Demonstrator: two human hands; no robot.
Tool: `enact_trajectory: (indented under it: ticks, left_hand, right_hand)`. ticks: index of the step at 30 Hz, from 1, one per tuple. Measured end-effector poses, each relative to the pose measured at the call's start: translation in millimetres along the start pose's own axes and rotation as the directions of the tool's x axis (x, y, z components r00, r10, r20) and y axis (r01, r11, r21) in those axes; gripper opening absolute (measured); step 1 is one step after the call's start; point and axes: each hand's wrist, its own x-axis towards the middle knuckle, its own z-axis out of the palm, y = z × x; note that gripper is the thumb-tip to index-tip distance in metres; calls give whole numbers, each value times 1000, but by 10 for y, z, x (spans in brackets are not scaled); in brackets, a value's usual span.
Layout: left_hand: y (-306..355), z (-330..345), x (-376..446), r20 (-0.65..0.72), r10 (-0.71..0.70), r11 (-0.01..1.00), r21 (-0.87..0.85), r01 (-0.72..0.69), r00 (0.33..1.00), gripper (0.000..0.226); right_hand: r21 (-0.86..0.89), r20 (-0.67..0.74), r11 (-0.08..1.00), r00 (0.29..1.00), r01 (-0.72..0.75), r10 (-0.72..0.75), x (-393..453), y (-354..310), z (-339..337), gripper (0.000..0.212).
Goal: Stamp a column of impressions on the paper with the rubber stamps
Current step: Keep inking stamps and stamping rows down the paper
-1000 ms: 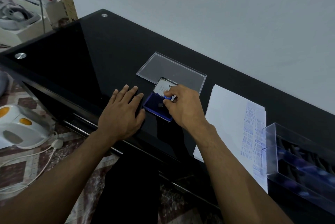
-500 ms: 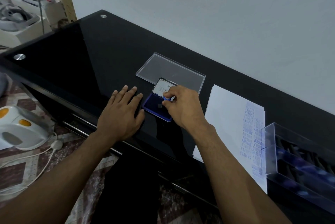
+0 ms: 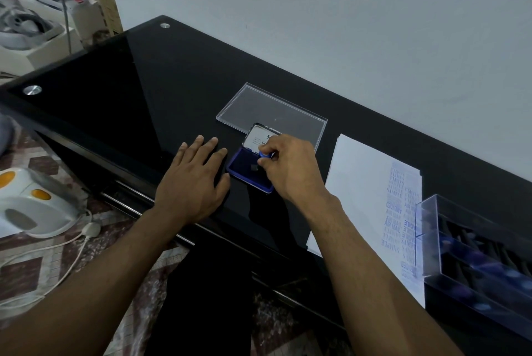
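Head view shows us a black glass desk (image 3: pixel 121 90) against a pale wall (image 3: pixel 345 24), our left hand (image 3: pixel 193 182) spread flat, our right hand (image 3: pixel 290 171) pinching a blue stamp (image 3: pixel 265 155) upright on the ink pad (image 3: pixel 244 167).

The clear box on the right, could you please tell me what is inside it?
Inside the clear box lie dark stamps with bluish-purple ends, in rows between dividers. Their count and faces are too blurred to tell; its right part is out of frame.
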Motion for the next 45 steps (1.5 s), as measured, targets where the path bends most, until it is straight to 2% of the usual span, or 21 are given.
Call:
enact_trajectory:
  ticks: [6,9,12,14,21,26,31,37,45]
  left_hand:
    - [-7,-9,-4,5,1,1000,-3,-1,1000,70]
    - [-15,-19,9,14,6,1000,-28,-6,1000,72]
    - [-20,-57,18,-1,-4,994,-109,4,1000,76]
    - [34,-101,26,-31,-16,984,-180,10,999,75]
    - [767,-144,36,-49,153,967,-199,-160,987,68]
    - [1421,-59,-36,-16,284,927,-251,-279,959,69]
    - [1971,42,-104,13,388,893,-253,-372,922,68]
    - [2367,120,-134,81,423,882,-264,-390,903,71]
    - [2493,183,-67,127,445,885,-210,-415,886,72]
  right_hand:
    - [22,-12,1000,1000,-1,1,-14,16,7,15]
    - [94,-8,995,1000,-22,23,-65,24,11,19]
    - [180,-88,983,995,-26,43,-184,81,-39,30]
    - [195,-137,981,990,-17,44,-280,164,-121,30]
    - [171,-219,982,968,-86,123,-792,584,-501,24]
    - [177,-247,964,939,-200,240,-1190,926,-788,22]
    - [157,-299,955,909,-252,289,-1513,1242,-1033,20]
    - [100,-320,946,890,-308,324,-1747,1484,-1205,25]
    - [84,-273,938,898,-336,346,-1839,1565,-1207,20]
